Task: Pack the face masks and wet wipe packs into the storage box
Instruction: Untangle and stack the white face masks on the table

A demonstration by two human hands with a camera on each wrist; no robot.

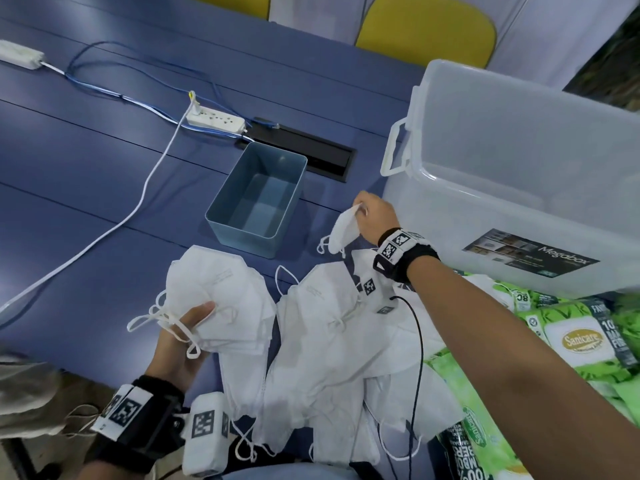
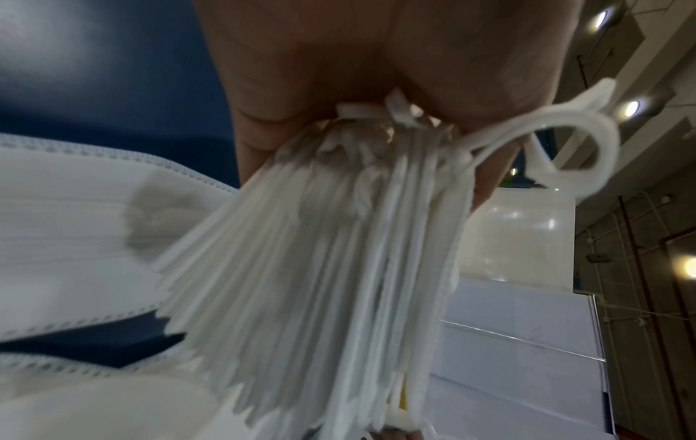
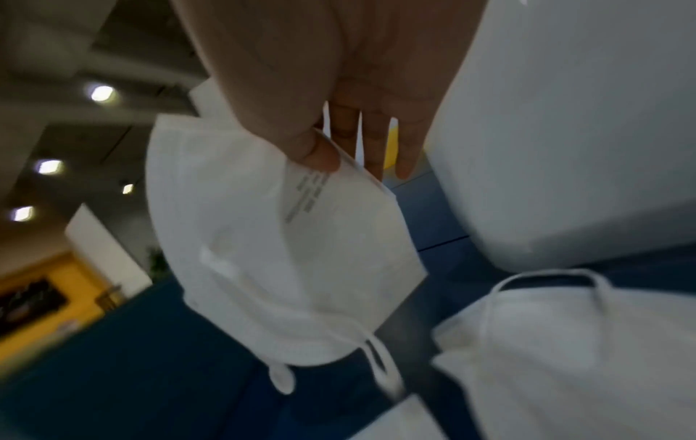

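My left hand [image 1: 187, 337] grips a thick stack of folded white face masks [image 1: 221, 299], thumb on top; the left wrist view shows the stack's edges [image 2: 320, 282] fanned below my palm. My right hand [image 1: 375, 216] pinches a single white mask [image 1: 343, 230] and holds it in the air beside the clear storage box [image 1: 519, 181]; the right wrist view shows the thumb pressed on that mask [image 3: 286, 247]. More loose masks [image 1: 339, 341] lie spread on the blue table. Green wet wipe packs [image 1: 571, 344] lie at the right, below the storage box.
A small blue-grey open bin [image 1: 256, 199] stands behind the masks. A white power strip [image 1: 216, 121] with cables and a black cable hatch [image 1: 301, 147] lie further back. Yellow chairs [image 1: 426, 32] stand behind the table [image 1: 86, 168].
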